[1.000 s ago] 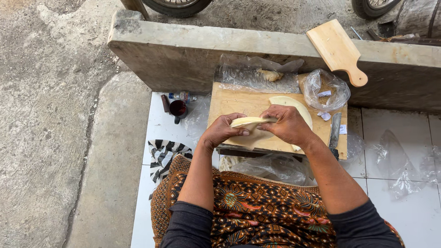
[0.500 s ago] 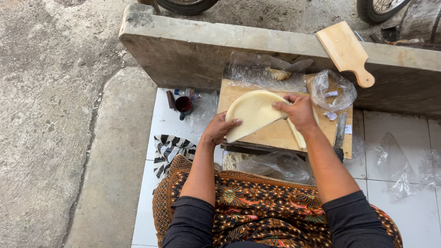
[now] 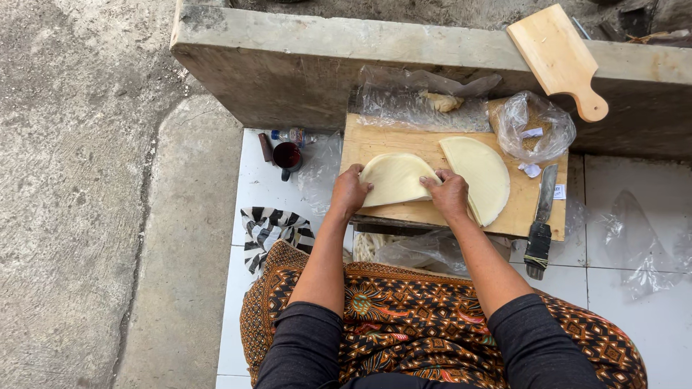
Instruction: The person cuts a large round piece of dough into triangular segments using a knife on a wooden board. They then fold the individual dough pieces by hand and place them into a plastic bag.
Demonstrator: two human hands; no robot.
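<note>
Left hand: our left hand (image 3: 351, 191) rests on the near-left part of the wooden board (image 3: 375, 137), fingers curled, their tips pressing on the left edge of the folded dough sheet (image 3: 395, 178); we cannot tell whether it pinches the edge or only pins it.
Right hand: our right hand (image 3: 448, 193) lies palm down at the middle of the board's near edge, fingertips on the right end of the folded sheet, its outer side touching the second dough sheet (image 3: 479, 173). It presses flat and grips nothing that we can see.
Folded dough sheet: pale, thin, a rounded half shape, lying flat on the left half of the board between our two hands.
Second dough sheet: the same pale colour, also a half round, on the right half of the board, reaching its near edge.
Board: it sits on the white tiled floor (image 3: 252, 180) against a concrete ledge (image 3: 288, 57).
Far edge of the board: crumpled clear plastic (image 3: 404, 101) with a lump of dough (image 3: 441, 101) on it.
Far-right corner: a clear bag of brown grains (image 3: 533, 126).
Right edge: a knife (image 3: 540, 223), its dark handle towards us.
On the ledge: a small wooden paddle board (image 3: 561, 57).
Left of the board: a dark red mug (image 3: 287, 156) and a small bottle (image 3: 292, 135).
Near our left knee: a black-and-white striped cloth (image 3: 270, 227).
</note>
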